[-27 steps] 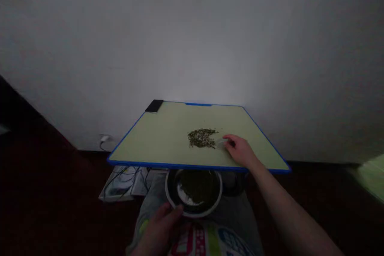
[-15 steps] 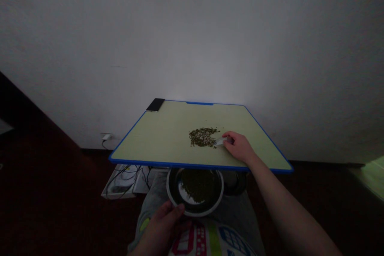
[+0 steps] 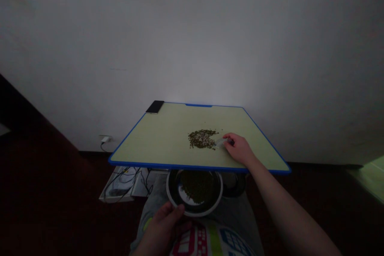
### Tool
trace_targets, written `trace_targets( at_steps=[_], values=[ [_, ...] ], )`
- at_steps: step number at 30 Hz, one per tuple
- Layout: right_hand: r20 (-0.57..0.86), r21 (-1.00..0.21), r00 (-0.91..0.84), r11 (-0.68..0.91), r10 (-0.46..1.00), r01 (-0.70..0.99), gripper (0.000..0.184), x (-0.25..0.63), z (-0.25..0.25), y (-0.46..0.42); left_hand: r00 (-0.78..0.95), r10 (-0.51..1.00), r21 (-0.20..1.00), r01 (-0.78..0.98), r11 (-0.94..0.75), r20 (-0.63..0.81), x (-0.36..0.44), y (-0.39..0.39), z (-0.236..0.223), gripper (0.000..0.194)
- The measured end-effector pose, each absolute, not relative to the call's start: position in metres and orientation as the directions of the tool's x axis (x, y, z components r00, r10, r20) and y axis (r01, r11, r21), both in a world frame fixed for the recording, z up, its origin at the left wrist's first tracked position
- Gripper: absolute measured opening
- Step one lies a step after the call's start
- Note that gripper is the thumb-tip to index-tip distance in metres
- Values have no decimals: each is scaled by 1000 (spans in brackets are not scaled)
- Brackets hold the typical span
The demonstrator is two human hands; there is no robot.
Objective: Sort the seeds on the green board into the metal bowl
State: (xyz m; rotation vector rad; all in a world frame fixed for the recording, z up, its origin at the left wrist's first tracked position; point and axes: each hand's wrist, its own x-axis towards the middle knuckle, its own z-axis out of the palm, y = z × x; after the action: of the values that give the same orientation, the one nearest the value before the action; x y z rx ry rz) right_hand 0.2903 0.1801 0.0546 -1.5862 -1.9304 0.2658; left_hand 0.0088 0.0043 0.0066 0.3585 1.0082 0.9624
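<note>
A loose patch of small greenish-brown beans or seeds [image 3: 200, 139] lies on the pale, blue-edged table [image 3: 156, 140]. At its right side, my right hand [image 3: 240, 149] is closed on a thin, clear plastic piece [image 3: 220, 142], whose far edge touches the grains. I cannot make out exactly what that piece is. Below the table's front edge, a round metal bowl [image 3: 221, 192] sits over my lap, holding more of the same dark grains. My left hand [image 3: 163, 222] pinches the bowl's near left rim, thumb on top. The tabletop hides part of the bowl's far rim.
A second dark container [image 3: 235, 184] stands behind the bowl on the right, partly hidden. The phone [image 3: 155, 107] lies at the table's far left corner. A white box with cables [image 3: 120, 184] is at lower left. Behind the table rises a wall [image 3: 198, 40].
The whole view has shifted slightly. Both hands keep their holds, and the grains look nearly the same.
</note>
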Motion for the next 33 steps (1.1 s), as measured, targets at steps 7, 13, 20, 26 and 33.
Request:
trace_targets(
  at_steps=[7, 13, 20, 26, 33],
  values=[
    [331, -518, -95, 265, 939, 813, 28, 291, 55, 179, 206, 814, 657, -501, 564, -542, 5, 5, 4, 39],
    [304, -547, -124, 280, 944, 789, 27, 291, 55, 178, 203, 815, 663, -492, 564, -543, 8, 5, 4, 39],
    [317, -522, -141, 297, 938, 799, 25, 289, 58, 177, 187, 819, 672, -489, 556, -542, 8, 5, 8, 41],
    [331, -536, -88, 264, 940, 802, 24, 290, 57, 177, 203, 823, 678, -481, 556, -531, 7, 6, 6, 34],
    [334, -508, -93, 262, 938, 820, 26, 291, 54, 182, 212, 811, 661, -486, 572, -545, 6, 8, 11, 33]
  ],
)
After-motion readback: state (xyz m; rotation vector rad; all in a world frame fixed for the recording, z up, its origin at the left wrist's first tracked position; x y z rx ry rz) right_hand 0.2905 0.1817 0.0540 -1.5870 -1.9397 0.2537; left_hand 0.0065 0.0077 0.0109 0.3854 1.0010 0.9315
